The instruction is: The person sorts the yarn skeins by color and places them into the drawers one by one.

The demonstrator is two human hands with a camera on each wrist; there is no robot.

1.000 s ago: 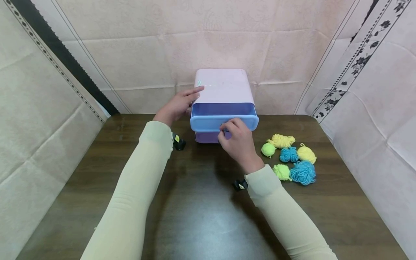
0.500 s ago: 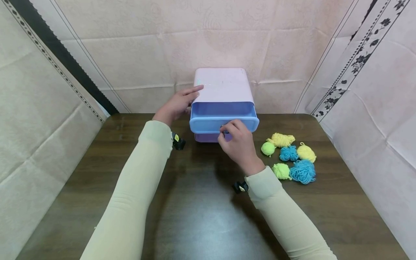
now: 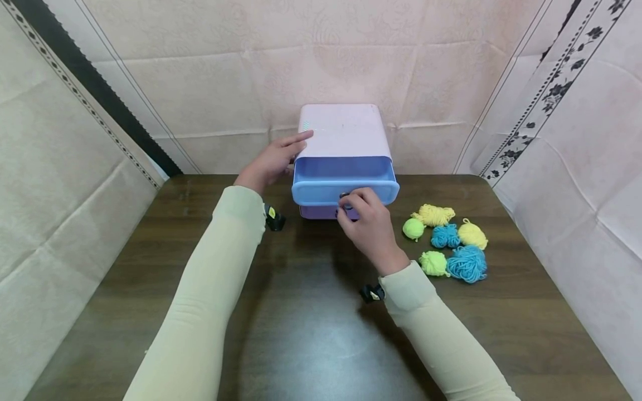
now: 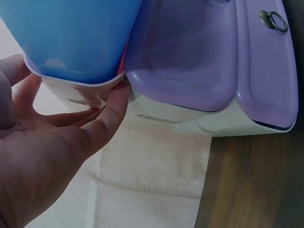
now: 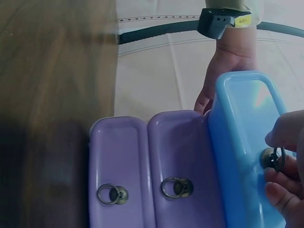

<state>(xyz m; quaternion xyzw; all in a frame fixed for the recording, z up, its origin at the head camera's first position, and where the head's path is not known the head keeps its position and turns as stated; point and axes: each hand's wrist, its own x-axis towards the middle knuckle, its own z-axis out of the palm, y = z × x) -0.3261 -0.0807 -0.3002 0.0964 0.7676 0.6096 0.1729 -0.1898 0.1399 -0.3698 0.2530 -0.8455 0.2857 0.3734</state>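
Observation:
A small white drawer cabinet (image 3: 346, 129) stands at the far edge of the table, its light blue top drawer (image 3: 319, 192) pulled partway out. My left hand (image 3: 271, 162) holds the cabinet at its upper left, some fingers on the top and others against the side. At the drawer's front, my right hand (image 3: 372, 229) pinches the metal ring pull (image 5: 267, 158) between thumb and fingers. Below it are two purple drawers (image 5: 178, 137), both pushed in, each with a ring pull of its own.
Several small yarn bundles lie on the table to the right: a yellow skein (image 3: 434, 215), green balls (image 3: 434, 263) and blue skeins (image 3: 467, 264) among them. Pale patterned cloth (image 3: 351, 72) hangs behind the brown wooden table (image 3: 301, 334) and along its sides.
My right hand has drawn back slightly toward me, and the blue drawer has come out a little further. The left hand stays on the cabinet.

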